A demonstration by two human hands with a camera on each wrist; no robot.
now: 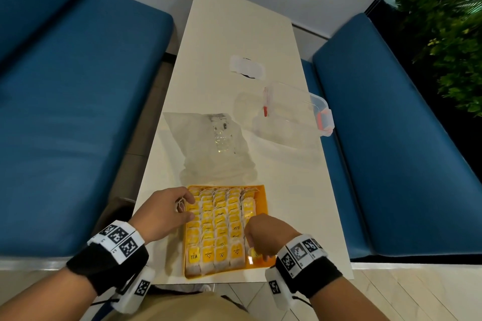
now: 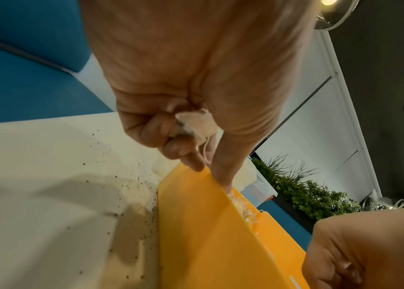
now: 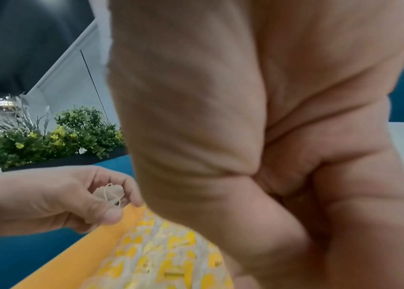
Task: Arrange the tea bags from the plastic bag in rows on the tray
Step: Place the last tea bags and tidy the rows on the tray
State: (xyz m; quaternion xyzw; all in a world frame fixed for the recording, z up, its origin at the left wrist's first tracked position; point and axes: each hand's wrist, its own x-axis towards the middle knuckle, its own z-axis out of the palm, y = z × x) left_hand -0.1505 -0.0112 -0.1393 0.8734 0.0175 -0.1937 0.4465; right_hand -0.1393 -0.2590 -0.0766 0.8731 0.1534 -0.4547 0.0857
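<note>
An orange tray at the table's near edge holds several rows of tea bags with yellow tags. My left hand hovers over the tray's left rim and pinches a crumpled tea bag with its string hanging. My right hand reaches down into the tray's near right corner, fingers curled round a tea bag there. The clear plastic bag lies flat just beyond the tray. In the right wrist view my palm fills the frame, with the left hand and the filled rows beside it.
A clear lidded box with red latches stands at the right edge of the white table, its lid farther back. Tea dust speckles the table left of the tray. Blue benches flank both sides.
</note>
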